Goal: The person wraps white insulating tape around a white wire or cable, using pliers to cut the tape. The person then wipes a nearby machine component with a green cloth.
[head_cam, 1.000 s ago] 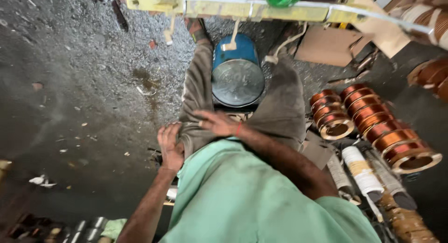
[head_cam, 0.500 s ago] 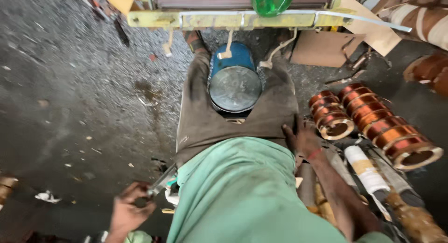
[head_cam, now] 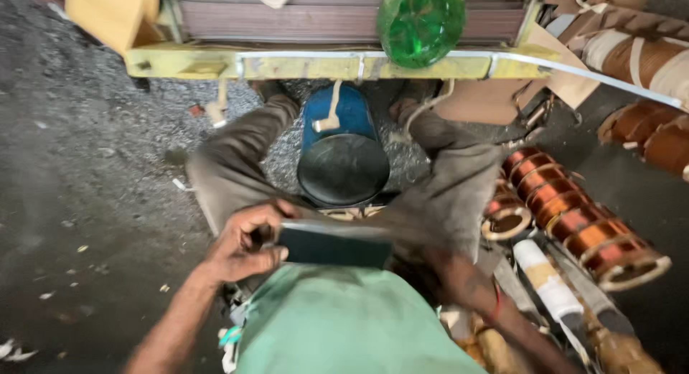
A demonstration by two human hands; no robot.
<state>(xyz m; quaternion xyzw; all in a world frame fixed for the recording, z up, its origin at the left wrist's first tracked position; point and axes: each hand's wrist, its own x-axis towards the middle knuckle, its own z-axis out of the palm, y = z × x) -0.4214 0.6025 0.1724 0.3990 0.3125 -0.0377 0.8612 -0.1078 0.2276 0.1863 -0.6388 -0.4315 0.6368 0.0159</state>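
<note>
Left hand (head_cam: 247, 245) is clamped round the left end of a dark flat rectangular slab (head_cam: 334, 245), held level just above the lap, over the green shirt (head_cam: 337, 324). Looks rigid, smooth-faced, probably slippery, so an edge grip at the end suits it. Right hand: forearm (head_cam: 474, 288) shows, fingers hidden, can't tell. Beyond, between the knees, a blue drum (head_cam: 343, 155) on the floor (head_cam: 93, 166). Right: copper-wound coils (head_cam: 574, 223), a white paper-wrapped roll (head_cam: 549, 281). Farthest: yellow frame (head_cam: 301, 64), green bottle (head_cam: 421, 22).
</note>
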